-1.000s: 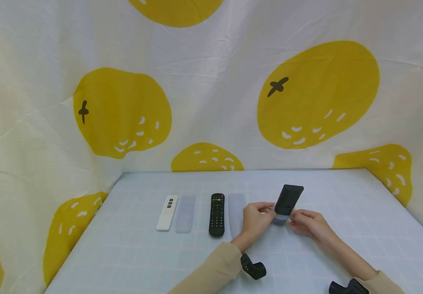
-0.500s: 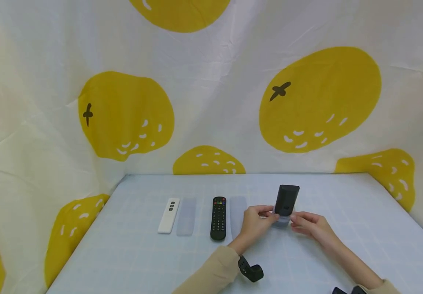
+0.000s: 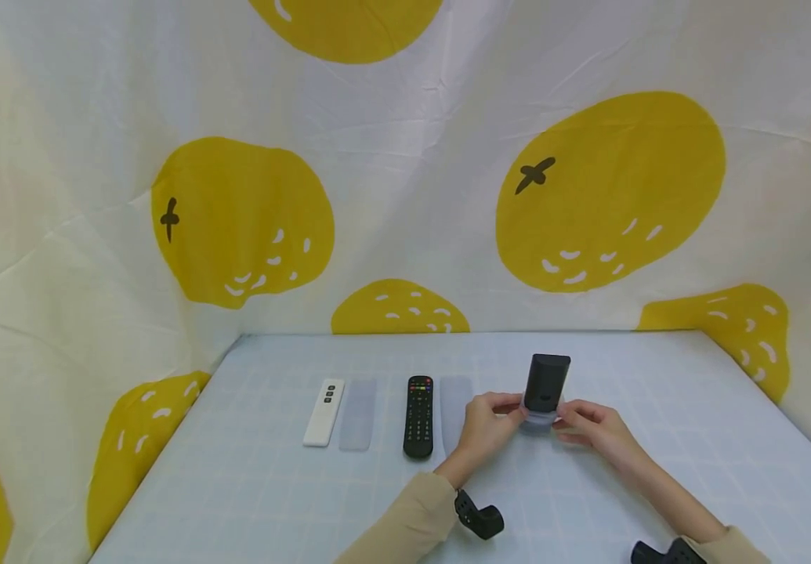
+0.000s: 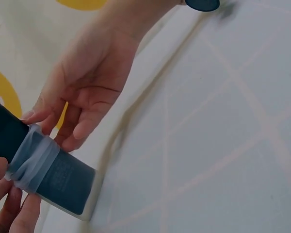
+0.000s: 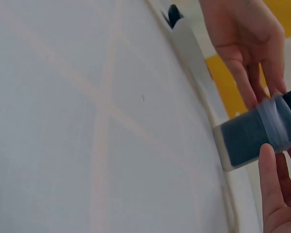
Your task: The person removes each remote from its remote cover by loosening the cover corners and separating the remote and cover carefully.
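Note:
A dark remote control [image 3: 547, 381] stands tilted upright, its lower end inside a translucent soft remote cover [image 3: 539, 420]. The cover is bunched in folds [image 4: 35, 158] around the remote's middle and smooth over the lower end. My left hand [image 3: 484, 427] pinches the bunched edge from the left, thumb in front. From the other side my right hand [image 3: 599, 429] pinches the same edge. The right wrist view has the covered end [image 5: 242, 138] close to the tabletop, with fingers of both hands at the folds.
Left of my hands lie a black remote [image 3: 418, 417] with a flat translucent cover [image 3: 455, 407] beside it. Further left are a white remote [image 3: 324, 413] and another flat cover [image 3: 358, 415]. A fruit-print cloth [image 3: 405, 196] hangs behind the pale checked tabletop [image 3: 236, 486].
The remote between my hands has tipped from leaning right to more upright, its top shifting slightly left. Both hands keep their pinch on the cover's edge. The head view shifted slightly.

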